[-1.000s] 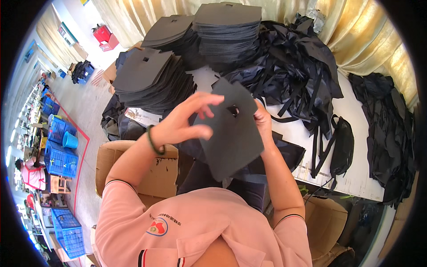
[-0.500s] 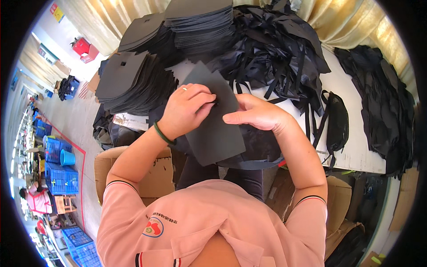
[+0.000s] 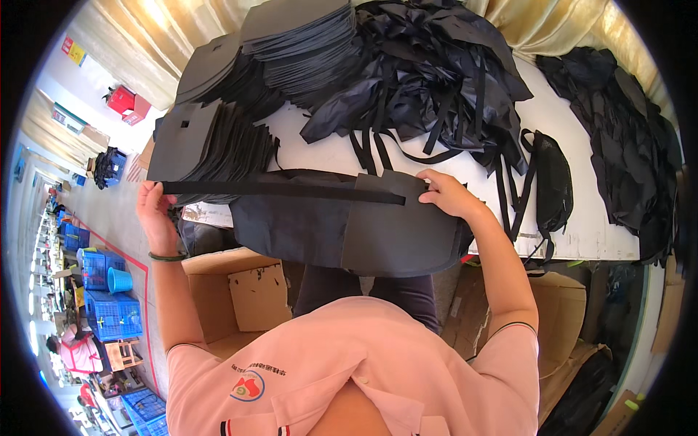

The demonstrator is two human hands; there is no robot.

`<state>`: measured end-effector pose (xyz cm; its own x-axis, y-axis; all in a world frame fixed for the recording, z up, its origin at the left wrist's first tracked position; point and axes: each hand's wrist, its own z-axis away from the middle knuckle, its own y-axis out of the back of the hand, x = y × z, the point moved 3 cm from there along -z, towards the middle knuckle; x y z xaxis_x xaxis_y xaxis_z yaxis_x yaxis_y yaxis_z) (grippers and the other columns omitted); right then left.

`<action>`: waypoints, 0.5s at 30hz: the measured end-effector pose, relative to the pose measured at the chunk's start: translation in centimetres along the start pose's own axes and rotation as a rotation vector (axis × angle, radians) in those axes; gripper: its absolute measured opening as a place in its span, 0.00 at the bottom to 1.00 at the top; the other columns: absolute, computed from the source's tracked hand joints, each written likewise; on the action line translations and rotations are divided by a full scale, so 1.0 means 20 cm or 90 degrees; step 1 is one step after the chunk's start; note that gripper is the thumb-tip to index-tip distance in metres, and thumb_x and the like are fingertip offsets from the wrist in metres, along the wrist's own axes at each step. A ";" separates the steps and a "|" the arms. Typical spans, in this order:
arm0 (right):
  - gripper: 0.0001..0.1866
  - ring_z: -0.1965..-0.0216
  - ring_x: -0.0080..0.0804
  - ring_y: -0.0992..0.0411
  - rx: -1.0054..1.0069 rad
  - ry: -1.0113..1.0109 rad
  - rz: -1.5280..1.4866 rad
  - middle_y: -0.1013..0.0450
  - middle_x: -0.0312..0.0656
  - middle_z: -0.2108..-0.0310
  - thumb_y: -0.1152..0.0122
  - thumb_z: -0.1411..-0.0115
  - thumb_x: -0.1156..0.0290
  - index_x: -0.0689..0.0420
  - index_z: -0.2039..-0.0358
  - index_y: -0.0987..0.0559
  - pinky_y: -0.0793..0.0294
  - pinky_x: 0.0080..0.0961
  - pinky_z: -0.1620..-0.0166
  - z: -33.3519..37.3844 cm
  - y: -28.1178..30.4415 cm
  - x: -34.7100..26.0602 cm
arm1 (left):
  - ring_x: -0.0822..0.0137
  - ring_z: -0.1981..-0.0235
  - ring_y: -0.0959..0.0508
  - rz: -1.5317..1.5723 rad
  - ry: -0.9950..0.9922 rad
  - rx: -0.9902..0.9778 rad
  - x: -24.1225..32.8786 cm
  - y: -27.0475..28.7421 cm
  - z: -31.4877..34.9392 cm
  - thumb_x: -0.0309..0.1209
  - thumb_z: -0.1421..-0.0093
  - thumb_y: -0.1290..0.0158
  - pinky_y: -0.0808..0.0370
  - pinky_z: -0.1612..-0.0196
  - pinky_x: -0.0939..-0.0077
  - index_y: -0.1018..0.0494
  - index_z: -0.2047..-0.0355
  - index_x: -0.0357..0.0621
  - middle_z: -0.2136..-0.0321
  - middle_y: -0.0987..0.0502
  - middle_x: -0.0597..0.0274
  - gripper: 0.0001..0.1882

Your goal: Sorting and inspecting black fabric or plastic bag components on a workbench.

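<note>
My left hand (image 3: 154, 207) is held out at the far left, fingers closed on one end of a long black strap (image 3: 283, 190). Stretched nearly straight, the strap runs right, across a black fabric piece (image 3: 291, 229), to a dark grey foam sheet (image 3: 407, 236). It ends from view on the sheet near my right hand; whether it passes through a slot there, I cannot tell. My right hand (image 3: 447, 195) pinches the sheet's upper right edge between thumb and fingers. Sheet and fabric overlap at the table's near edge, above my lap.
Stacks of grey foam sheets (image 3: 298, 43) (image 3: 185, 142) stand on the white table (image 3: 320, 149) at back left. A heap of black fabric with straps (image 3: 436, 80) lies behind. At right are a black pouch (image 3: 550, 185) and more black fabric (image 3: 618, 152). Cardboard boxes (image 3: 236, 291) flank my legs.
My left hand has moved from the foam sheet far to the left, drawing the strap out straight. The sheet has turned and moved right, with my right hand now at its upper edge.
</note>
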<state>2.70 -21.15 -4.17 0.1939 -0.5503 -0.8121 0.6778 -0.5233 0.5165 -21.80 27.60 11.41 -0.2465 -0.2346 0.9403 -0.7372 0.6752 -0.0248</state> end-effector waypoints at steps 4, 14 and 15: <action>0.23 0.64 0.42 0.23 0.028 0.001 0.025 0.22 0.48 0.66 0.33 0.44 0.73 0.53 0.48 0.26 0.27 0.34 0.58 0.07 0.01 -0.08 | 0.57 0.53 0.25 -0.699 -0.482 -0.036 0.11 -0.20 0.04 0.27 0.43 0.40 0.29 0.48 0.68 0.28 0.54 0.39 0.56 0.25 0.54 0.17; 0.30 0.58 0.50 0.23 0.138 0.108 0.233 0.22 0.51 0.60 0.32 0.47 0.70 0.50 0.43 0.30 0.25 0.40 0.55 0.28 0.00 -0.38 | 0.60 0.48 0.26 -0.277 -0.145 -0.966 -0.32 -1.60 0.31 0.38 0.42 0.38 0.29 0.45 0.67 0.29 0.45 0.41 0.50 0.24 0.55 0.27; 0.31 0.58 0.49 0.23 0.161 0.130 0.243 0.22 0.51 0.60 0.31 0.48 0.71 0.51 0.43 0.30 0.25 0.39 0.55 0.29 0.00 -0.40 | 0.61 0.50 0.24 -0.267 0.013 -1.073 -0.38 -1.66 0.35 0.37 0.44 0.37 0.29 0.46 0.68 0.29 0.46 0.40 0.52 0.23 0.56 0.27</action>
<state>-2.99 -20.44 3.89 0.5467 -0.6077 -0.5760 0.3429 -0.4650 0.8162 0.22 2.11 2.71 -0.2094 -0.5707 0.7940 0.6704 0.5073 0.5415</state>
